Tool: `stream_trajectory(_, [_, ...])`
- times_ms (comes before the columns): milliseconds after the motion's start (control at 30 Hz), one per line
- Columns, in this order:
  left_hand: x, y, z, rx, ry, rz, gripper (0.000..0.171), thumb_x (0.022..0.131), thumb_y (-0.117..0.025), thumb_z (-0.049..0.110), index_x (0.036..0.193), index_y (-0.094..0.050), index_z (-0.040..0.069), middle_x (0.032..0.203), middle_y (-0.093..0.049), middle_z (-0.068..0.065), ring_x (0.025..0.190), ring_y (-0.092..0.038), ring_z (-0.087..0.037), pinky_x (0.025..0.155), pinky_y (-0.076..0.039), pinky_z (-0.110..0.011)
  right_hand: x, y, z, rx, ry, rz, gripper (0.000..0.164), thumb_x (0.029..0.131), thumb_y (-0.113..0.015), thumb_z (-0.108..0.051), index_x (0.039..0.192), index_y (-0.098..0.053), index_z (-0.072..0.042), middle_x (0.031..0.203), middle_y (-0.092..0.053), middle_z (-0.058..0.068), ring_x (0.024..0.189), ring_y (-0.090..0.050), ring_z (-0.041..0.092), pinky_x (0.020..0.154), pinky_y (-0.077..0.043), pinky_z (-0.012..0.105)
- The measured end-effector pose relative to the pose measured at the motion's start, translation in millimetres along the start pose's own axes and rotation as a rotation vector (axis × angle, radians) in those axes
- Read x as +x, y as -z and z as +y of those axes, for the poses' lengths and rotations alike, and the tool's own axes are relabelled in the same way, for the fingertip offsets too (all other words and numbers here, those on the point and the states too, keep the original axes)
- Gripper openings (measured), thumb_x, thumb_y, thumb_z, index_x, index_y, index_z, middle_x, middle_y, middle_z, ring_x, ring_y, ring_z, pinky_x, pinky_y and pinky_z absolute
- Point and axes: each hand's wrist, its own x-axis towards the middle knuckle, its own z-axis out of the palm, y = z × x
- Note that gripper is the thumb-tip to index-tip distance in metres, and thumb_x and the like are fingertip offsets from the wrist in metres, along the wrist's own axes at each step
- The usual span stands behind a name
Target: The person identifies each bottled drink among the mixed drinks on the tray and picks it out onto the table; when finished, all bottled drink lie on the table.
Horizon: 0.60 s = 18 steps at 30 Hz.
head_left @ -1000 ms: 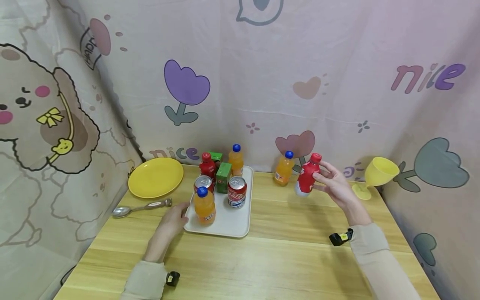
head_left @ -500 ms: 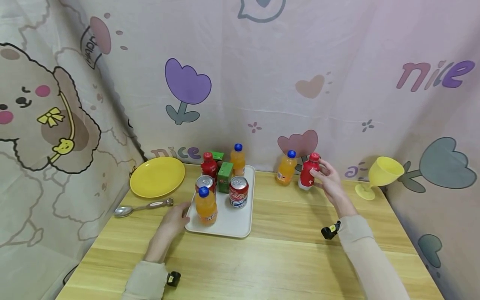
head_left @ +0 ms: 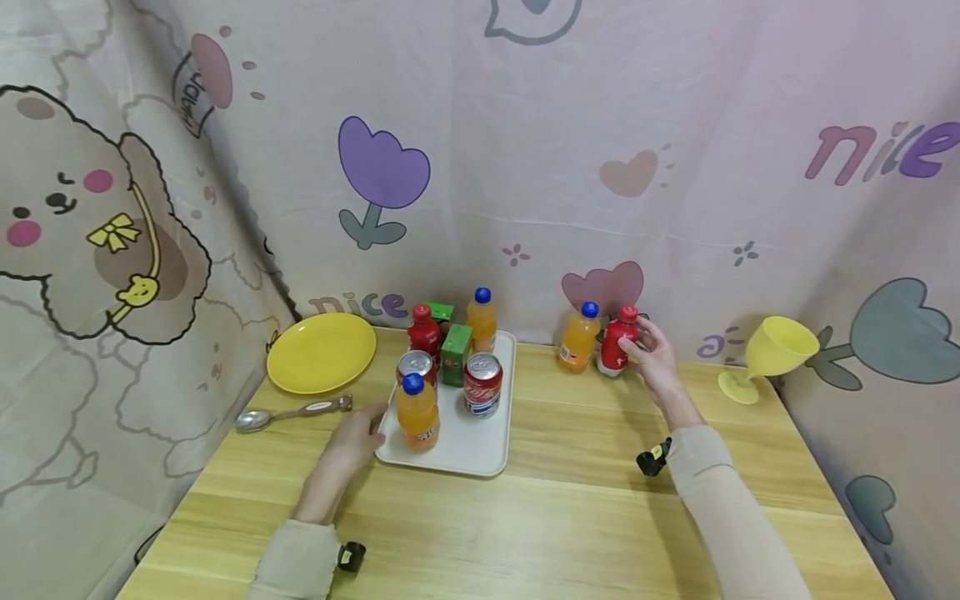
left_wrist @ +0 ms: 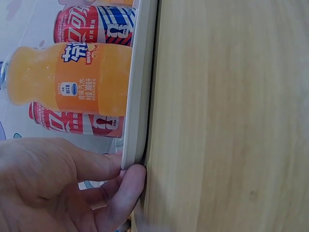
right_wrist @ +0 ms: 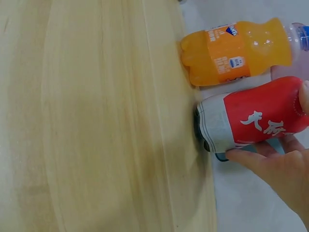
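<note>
Red-and-white plastic bottle with a red cap [head_left: 614,352] sits clamped between the thumb and fingers of the right hand [head_left: 654,362]; it has come from a raised tilt to nearly upright, low at the pale wooden tabletop [head_left: 570,433], so the lowering looks almost finished, though I cannot tell whether its base touches. Just left of that grip stands an orange plastic bottle with a blue cap [head_left: 578,342]; farther left, the left hand [head_left: 352,437] pinches the rim of a white rectangular tray [head_left: 468,450], thumb above, finger beneath
</note>
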Motion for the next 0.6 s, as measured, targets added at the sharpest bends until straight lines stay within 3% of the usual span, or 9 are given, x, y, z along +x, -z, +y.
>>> stream_trajectory(167, [-0.3, 0.1, 0.2, -0.003, 0.010, -0.002, 0.056, 0.093, -0.067, -0.003, 0.147, -0.053, -0.009, 0.100, -0.066, -0.015, 0.090, -0.058, -0.026, 0.080, -0.052, -0.041, 3.3, 1.5, 4.0, -0.005, 0.020, 0.010, 0.068, 0.102, -0.069, -0.022, 0.162, -0.037, -0.022, 0.130, -0.056, -0.013, 0.112, -0.059, 0.000, 0.099, -0.060, 0.036])
stream_trajectory(400, [-0.1, -0.3, -1.9, -0.025, -0.002, 0.013, 0.056, 0.092, -0.067, -0.004, 0.146, -0.054, -0.010, 0.104, -0.069, -0.021, 0.091, -0.061, -0.028, 0.082, -0.055, -0.044, 3.4, 3.2, 8.2, 0.027, 0.049, -0.015, 0.067, 0.104, -0.066, -0.017, 0.163, -0.035, -0.020, 0.124, -0.056, -0.017, 0.114, -0.057, 0.001, 0.097, -0.061, 0.031])
stream_trajectory(467, [1.1, -0.5, -4.0, -0.090, 0.005, 0.005, 0.056, 0.091, -0.066, -0.005, 0.146, -0.053, -0.010, 0.099, -0.068, -0.020, 0.086, -0.061, -0.026, 0.074, -0.056, -0.040, 3.2, 3.1, 8.4, 0.006, 0.049, -0.004, 0.066, 0.104, -0.065, -0.017, 0.163, -0.035, -0.020, 0.128, -0.056, -0.015, 0.117, -0.055, 0.002, 0.097, -0.059, 0.026])
stream_trajectory(600, [2.4, 1.0, -9.5, -0.329, 0.060, -0.050, 0.058, 0.092, -0.064, -0.011, 0.148, -0.050, -0.011, 0.089, -0.057, -0.014, 0.075, -0.055, -0.020, 0.059, -0.053, -0.026, 0.7, 1.4, 6.4, -0.009, 0.045, 0.024, 0.067, 0.105, -0.065, -0.017, 0.164, -0.033, -0.019, 0.149, -0.052, -0.003, 0.127, -0.050, 0.004, 0.101, -0.052, 0.020])
